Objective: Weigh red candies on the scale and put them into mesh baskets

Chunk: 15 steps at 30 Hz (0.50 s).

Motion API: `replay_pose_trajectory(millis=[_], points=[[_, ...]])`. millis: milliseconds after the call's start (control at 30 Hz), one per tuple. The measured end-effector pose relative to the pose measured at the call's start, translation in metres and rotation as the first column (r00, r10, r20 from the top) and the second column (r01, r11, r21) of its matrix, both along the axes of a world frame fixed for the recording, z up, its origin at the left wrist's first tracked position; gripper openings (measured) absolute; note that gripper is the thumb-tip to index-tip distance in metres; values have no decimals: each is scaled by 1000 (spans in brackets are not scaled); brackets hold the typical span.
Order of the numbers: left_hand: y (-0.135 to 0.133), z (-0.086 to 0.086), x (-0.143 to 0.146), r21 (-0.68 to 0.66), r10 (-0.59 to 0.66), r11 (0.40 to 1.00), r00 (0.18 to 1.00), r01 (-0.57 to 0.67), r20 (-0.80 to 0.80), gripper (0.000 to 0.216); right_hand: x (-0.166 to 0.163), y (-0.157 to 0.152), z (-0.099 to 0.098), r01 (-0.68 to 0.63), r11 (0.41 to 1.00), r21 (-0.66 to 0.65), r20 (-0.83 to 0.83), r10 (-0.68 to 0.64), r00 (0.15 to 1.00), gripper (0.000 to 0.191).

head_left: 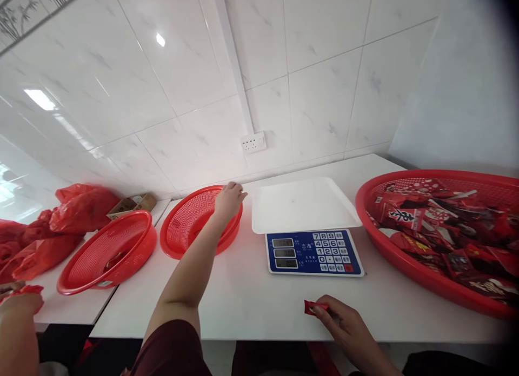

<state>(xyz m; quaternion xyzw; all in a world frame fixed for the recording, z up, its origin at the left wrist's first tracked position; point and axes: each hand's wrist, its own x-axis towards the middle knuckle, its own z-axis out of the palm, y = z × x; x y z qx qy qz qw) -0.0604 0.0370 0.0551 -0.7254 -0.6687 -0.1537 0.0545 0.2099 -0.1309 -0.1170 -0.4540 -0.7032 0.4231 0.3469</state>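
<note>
My left hand (229, 199) reaches forward and grips the far rim of a small red mesh basket (190, 225), fingers curled over its edge. My right hand (344, 321) rests near the table's front edge and pinches a small red packet (313, 308) between thumb and fingers. Between the two hands stands an electronic scale (314, 252) with a blue keypad and a bare white weighing tray (302, 206).
A large red basket (409, 260) full of red snack packets fills the right side. A second red mesh basket (107, 252) sits on the adjoining table at left, with red plastic bags (77, 208) and a cardboard box (132, 204) behind. Another person's hand (18, 311) shows at far left.
</note>
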Motion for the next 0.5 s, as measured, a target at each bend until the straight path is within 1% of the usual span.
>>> replay_pose_trajectory(millis=[67,133,233,300,333,400,500], points=[[-20,-2,-27,-30,86,996,996,-86,5,39,1,0,0,-5,1000,2,5,5,1000,41],[-46,-10,-43,-75,132,989,991,-131,2,50,1,0,-1,-11,1000,3,6,11,1000,41],[-88,-32,-48,-194,118,974,993,-118,-11,57,1,0,-2,-30,1000,3,12,30,999,39],[-110,-46,-46,-235,118,964,992,-124,-43,54,-1,-1,0,-22,1000,-2,18,22,1000,38],[-117,-52,-46,-223,131,964,989,-144,-72,50,-2,-2,2,-9,1000,-9,19,9,1000,38],[-123,-60,-49,-149,169,971,976,-189,-135,42,-4,-4,6,28,999,-25,12,-27,1000,38],[-118,-64,-69,-23,246,967,951,-255,-190,37,-6,-7,11,63,997,-35,-2,-63,998,38]])
